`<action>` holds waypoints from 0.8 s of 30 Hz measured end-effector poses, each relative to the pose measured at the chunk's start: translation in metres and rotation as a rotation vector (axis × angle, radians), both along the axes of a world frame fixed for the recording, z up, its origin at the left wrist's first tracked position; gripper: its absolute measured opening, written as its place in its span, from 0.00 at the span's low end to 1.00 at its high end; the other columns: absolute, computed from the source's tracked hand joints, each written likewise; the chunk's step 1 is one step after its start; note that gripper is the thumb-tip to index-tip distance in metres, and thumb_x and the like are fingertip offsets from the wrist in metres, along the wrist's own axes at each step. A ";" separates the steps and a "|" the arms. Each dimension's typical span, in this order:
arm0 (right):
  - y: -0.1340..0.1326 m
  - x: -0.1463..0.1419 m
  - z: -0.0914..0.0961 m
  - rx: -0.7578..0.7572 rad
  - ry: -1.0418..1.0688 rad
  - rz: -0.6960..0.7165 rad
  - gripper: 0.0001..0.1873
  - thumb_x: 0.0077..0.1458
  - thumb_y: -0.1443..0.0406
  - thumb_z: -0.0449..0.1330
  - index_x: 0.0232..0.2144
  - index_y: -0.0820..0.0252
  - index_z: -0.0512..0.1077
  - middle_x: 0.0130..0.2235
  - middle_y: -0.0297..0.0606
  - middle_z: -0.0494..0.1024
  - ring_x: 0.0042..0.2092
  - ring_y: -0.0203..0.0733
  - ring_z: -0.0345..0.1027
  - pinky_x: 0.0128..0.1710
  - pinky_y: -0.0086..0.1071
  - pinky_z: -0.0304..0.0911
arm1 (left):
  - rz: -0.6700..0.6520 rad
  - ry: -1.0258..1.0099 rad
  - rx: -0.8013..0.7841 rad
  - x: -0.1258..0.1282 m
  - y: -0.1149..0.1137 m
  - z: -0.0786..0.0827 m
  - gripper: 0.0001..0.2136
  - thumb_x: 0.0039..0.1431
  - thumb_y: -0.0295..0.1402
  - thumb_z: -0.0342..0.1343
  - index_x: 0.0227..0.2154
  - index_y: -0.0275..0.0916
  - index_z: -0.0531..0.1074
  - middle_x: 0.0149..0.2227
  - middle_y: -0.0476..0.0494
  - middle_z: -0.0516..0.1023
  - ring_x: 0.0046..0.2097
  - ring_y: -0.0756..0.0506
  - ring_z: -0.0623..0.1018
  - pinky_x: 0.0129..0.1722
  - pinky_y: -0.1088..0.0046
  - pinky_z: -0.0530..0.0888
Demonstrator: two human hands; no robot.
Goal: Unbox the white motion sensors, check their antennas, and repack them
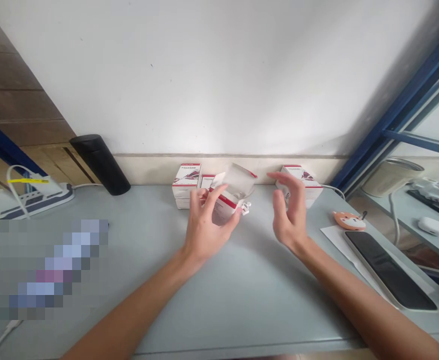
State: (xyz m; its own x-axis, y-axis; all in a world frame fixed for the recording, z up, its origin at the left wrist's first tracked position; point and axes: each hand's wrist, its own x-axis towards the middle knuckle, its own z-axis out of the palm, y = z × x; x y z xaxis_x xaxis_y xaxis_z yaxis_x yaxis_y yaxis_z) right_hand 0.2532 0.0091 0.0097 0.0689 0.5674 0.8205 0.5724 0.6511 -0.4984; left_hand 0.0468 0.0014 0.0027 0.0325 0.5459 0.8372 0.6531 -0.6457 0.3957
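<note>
My left hand [204,225] grips a small white and red cardboard box [225,205] near the middle of the desk's back edge. The box's lid flap stands up, and its inside is mostly hidden from me. At its right corner sits a small white piece [246,208], too small to name. To the right, my right hand [290,210] is raised with thumb and fingers apart, holding nothing. Behind it stands a white and red box [309,187], partly covered by the fingers. More such boxes [186,182] are stacked just left of the held one.
A black cylindrical bottle [101,165] and a white power strip [35,200] with cables are at the left. On the right lie a phone [390,270], white paper [335,242] and an orange animal-shaped item [350,220]. The wall rises behind the grey desk [242,310].
</note>
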 end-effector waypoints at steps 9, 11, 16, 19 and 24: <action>0.035 0.010 -0.043 -0.436 -0.578 0.054 0.13 0.69 0.62 0.58 0.52 0.52 0.75 0.56 0.42 0.80 0.60 0.53 0.69 0.60 0.49 0.64 | -0.017 -0.039 -0.078 0.003 0.000 -0.008 0.16 0.54 0.38 0.71 0.32 0.43 0.66 0.42 0.46 0.62 0.44 0.45 0.73 0.41 0.69 0.76; 0.036 0.010 -0.046 -0.449 -0.599 0.089 0.10 0.69 0.63 0.59 0.50 0.53 0.77 0.52 0.42 0.81 0.59 0.51 0.70 0.61 0.47 0.63 | -0.017 0.008 -0.102 0.002 0.000 -0.010 0.20 0.53 0.41 0.73 0.33 0.43 0.65 0.42 0.47 0.62 0.41 0.46 0.73 0.37 0.71 0.75; 0.037 0.015 -0.040 -0.519 -0.590 0.154 0.10 0.71 0.63 0.57 0.49 0.53 0.77 0.48 0.40 0.82 0.53 0.48 0.72 0.55 0.44 0.66 | -0.112 0.067 -0.092 -0.008 0.004 -0.006 0.25 0.55 0.46 0.71 0.46 0.44 0.64 0.42 0.47 0.70 0.41 0.45 0.75 0.36 0.70 0.75; 0.038 0.019 -0.037 -0.555 -0.563 0.233 0.12 0.71 0.65 0.55 0.53 0.54 0.75 0.50 0.41 0.80 0.53 0.47 0.72 0.53 0.41 0.67 | -0.144 0.078 -0.135 -0.012 0.005 0.000 0.16 0.65 0.40 0.63 0.49 0.44 0.65 0.42 0.46 0.73 0.38 0.47 0.77 0.36 0.71 0.75; 0.038 0.021 -0.041 -0.543 -0.606 0.155 0.15 0.69 0.70 0.52 0.53 0.57 0.73 0.47 0.43 0.77 0.50 0.46 0.72 0.50 0.39 0.67 | -0.161 0.090 0.047 -0.011 0.007 -0.001 0.10 0.64 0.32 0.63 0.39 0.44 0.65 0.31 0.54 0.69 0.28 0.51 0.70 0.30 0.74 0.72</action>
State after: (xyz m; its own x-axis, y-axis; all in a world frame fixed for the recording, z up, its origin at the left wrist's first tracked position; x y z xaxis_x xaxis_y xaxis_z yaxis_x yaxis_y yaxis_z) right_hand 0.2743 0.0474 -0.0317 -0.4087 0.8622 0.2994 0.7664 0.5023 -0.4003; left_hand 0.0356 0.0087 0.0019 0.1921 0.4881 0.8514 0.5716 -0.7608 0.3072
